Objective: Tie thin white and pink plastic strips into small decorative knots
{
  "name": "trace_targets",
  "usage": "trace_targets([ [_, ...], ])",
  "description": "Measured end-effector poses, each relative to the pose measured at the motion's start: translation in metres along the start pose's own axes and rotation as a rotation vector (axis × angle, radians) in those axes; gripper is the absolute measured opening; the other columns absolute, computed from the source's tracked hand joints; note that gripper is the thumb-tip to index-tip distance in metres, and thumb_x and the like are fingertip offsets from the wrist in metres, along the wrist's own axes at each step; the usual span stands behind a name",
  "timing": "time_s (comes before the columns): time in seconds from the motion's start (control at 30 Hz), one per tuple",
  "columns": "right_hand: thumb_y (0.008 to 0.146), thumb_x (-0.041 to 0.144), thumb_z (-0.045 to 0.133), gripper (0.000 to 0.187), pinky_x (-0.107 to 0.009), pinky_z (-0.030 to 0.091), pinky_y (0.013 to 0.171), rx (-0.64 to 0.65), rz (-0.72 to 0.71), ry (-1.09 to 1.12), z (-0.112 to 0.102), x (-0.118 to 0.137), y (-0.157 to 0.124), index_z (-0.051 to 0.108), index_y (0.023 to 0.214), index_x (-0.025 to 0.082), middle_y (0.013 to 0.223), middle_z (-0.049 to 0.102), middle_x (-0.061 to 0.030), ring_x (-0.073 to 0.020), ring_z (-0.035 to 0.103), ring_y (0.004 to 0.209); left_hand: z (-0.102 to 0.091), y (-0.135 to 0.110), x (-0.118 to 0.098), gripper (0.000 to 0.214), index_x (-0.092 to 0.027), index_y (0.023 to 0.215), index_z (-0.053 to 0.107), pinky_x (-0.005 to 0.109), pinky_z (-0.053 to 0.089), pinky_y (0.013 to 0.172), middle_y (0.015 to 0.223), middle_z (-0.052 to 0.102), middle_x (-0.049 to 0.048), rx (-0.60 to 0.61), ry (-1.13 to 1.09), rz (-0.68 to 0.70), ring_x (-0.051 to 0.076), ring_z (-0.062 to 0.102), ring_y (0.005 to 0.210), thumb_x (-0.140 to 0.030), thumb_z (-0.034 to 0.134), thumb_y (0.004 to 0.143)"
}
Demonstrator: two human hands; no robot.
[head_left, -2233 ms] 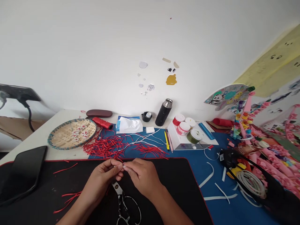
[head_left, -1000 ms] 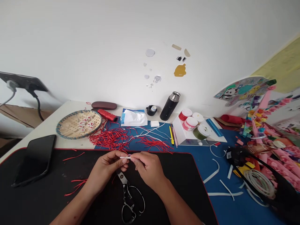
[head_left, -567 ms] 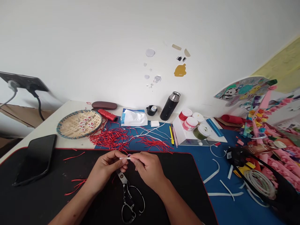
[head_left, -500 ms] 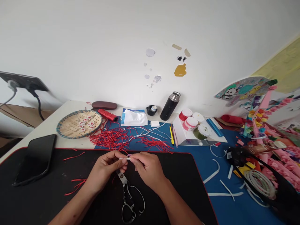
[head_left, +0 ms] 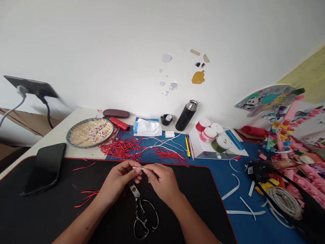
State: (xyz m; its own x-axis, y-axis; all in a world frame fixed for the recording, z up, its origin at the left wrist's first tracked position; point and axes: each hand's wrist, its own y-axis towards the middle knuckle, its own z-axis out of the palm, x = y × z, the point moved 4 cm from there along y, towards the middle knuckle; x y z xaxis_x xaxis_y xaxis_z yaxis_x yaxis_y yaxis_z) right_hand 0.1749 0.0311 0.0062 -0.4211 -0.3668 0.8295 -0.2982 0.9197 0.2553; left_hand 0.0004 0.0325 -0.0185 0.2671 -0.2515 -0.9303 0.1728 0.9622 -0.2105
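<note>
Both hands meet over the black mat (head_left: 50, 217) in the middle foreground. My left hand (head_left: 119, 181) and my right hand (head_left: 161, 181) each pinch an end of a short white strip (head_left: 138, 168) held level between the fingertips. The fingers of both hands are closed round it. Just below the hands, black-handled scissors (head_left: 141, 211) lie on the mat with the blades pointing up toward my left hand.
A pile of red strips (head_left: 127, 149) and white strips (head_left: 162, 144) lies beyond the mat. A woven basket (head_left: 90, 133), red spool (head_left: 120, 124), tissue pack (head_left: 148, 127), black flask (head_left: 186, 115) and jars (head_left: 209, 134) stand behind. A phone (head_left: 45, 167) lies left; coloured paper craft (head_left: 291, 159) crowds the right.
The view has shifted a little, so everything sits slightly right and lower. My hands have stayed together on the white strip, with only small finger movement.
</note>
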Motion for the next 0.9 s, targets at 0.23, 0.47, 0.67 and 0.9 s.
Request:
trace_targets([
  [0.23, 0.104, 0.032, 0.061, 0.022, -0.025, 0.054, 0.063, 0.038, 0.095, 0.090, 0.003, -0.004, -0.001, 0.082, 0.111, 0.027, 0.094, 0.080, -0.0038, -0.0153, 0.070, 0.065, -0.001, 0.000, -0.003, 0.033, -0.020, 0.082, 0.081, 0.027, 0.056, 0.063, 0.073, 0.075, 0.0021, -0.049, 0.082, 0.038, 0.017, 0.068, 0.067, -0.050, 0.093, 0.074],
  [0.47, 0.103, 0.034, 0.063, 0.022, -0.024, 0.051, 0.063, 0.044, 0.190, 0.189, 0.006, -0.010, -0.001, 0.080, 0.100, 0.021, 0.075, 0.073, -0.0009, -0.0145, 0.068, 0.063, 0.000, -0.001, -0.005, 0.030, -0.020, 0.082, 0.082, 0.026, 0.055, 0.063, 0.074, 0.076, 0.0021, -0.066, 0.063, 0.035, 0.017, 0.067, 0.067, -0.045, 0.096, 0.071],
  [0.67, 0.102, 0.037, 0.063, 0.023, -0.023, 0.051, 0.061, 0.027, 0.242, 0.353, 0.008, -0.008, -0.001, 0.077, 0.096, 0.019, 0.068, 0.068, 0.0008, -0.0139, 0.065, 0.060, 0.005, 0.002, 0.005, 0.040, -0.017, 0.089, 0.086, 0.021, 0.051, 0.056, 0.076, 0.073, 0.0029, -0.076, -0.213, -0.088, 0.013, 0.063, 0.064, -0.037, 0.104, 0.059],
  [0.9, 0.102, 0.036, 0.063, 0.023, -0.023, 0.049, 0.059, 0.020, 0.242, 0.344, 0.011, -0.009, -0.002, 0.075, 0.096, 0.018, 0.066, 0.067, 0.0006, -0.0141, 0.064, 0.058, 0.006, 0.000, 0.004, 0.033, -0.018, 0.079, 0.087, 0.021, 0.049, 0.055, 0.079, 0.075, 0.0046, -0.079, -0.135, -0.045, 0.013, 0.059, 0.063, -0.044, 0.101, 0.063],
])
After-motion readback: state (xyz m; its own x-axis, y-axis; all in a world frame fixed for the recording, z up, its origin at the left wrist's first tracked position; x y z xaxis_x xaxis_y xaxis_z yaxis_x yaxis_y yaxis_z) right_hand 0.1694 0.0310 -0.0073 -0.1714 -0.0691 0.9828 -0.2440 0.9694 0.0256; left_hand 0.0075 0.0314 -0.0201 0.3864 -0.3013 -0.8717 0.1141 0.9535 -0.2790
